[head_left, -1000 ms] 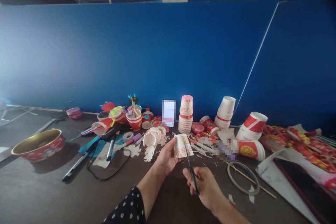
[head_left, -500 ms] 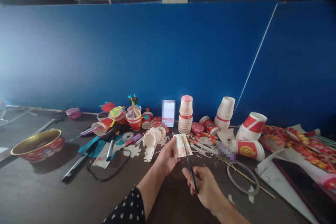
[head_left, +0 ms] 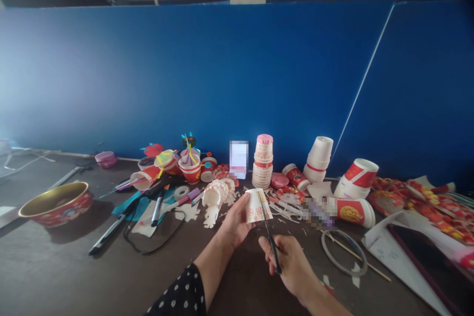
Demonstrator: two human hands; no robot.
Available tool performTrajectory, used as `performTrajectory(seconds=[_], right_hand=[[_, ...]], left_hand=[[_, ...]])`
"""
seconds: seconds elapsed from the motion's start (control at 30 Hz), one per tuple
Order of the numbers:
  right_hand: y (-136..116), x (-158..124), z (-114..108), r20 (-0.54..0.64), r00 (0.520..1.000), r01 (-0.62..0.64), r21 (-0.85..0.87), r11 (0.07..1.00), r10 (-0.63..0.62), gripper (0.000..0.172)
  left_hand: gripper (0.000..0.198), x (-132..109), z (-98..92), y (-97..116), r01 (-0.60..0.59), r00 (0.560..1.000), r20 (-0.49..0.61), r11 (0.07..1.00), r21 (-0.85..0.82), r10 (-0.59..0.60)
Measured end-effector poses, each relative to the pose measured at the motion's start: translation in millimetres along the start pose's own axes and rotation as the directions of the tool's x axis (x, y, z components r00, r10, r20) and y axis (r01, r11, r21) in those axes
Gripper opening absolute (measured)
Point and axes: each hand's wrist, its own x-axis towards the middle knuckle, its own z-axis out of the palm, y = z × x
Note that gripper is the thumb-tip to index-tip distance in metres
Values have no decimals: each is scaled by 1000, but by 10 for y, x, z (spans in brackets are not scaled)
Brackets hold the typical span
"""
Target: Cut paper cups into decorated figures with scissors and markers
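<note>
A white paper cup (head_left: 255, 210) with a pink flower print is tilted over the table, its wide rim towards me. My left hand (head_left: 237, 219) is closed round the cup's left side. In my right hand (head_left: 287, 259) are black-handled scissors (head_left: 271, 239), fingers wrapped about the handles. The blades lie along the cup's right part, pointing away from me; whether they are inside the wall or over it is hard to make out. Just beyond the cup rises a stack of paper cups (head_left: 262, 177) topped with pink.
A gold-rimmed bowl (head_left: 55, 212) stands at left, near a marker (head_left: 157, 207) and decorated cups (head_left: 190, 170). Cut white paper cups (head_left: 217, 197) lie left of my left hand. To the right are a grey ring (head_left: 326, 252), a red-and-white cup (head_left: 351, 212) and a dark phone (head_left: 425, 261).
The view has shifted very slightly. Both hands keep their grip on the cup and the scissors, and the cup is turned a little, showing more of its flower print.
</note>
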Motion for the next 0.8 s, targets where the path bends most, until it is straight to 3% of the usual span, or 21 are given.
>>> performTrajectory(seconds=[0.2,0.4,0.6,0.8], right_hand=[[-14,-8,-13,11,999,-30,0,1000,30,50],[22,-9,-27,34,999,-13,-35,999,14,46],[48,-8,-26,114,993,29,-89,996,-19,45],[9,-38,-22,122,991,86,-251,964,-57,46]], left_hand=[[38,9,-36,-10,5,999,53,1000,-13,-4],[29,15,6,-7,-15,1000,-28,998,-63,13],[35,25,-14,25,-8,997,-76,996,-87,2],[36,36,-49,54,-44,994,-100,993,-113,32]])
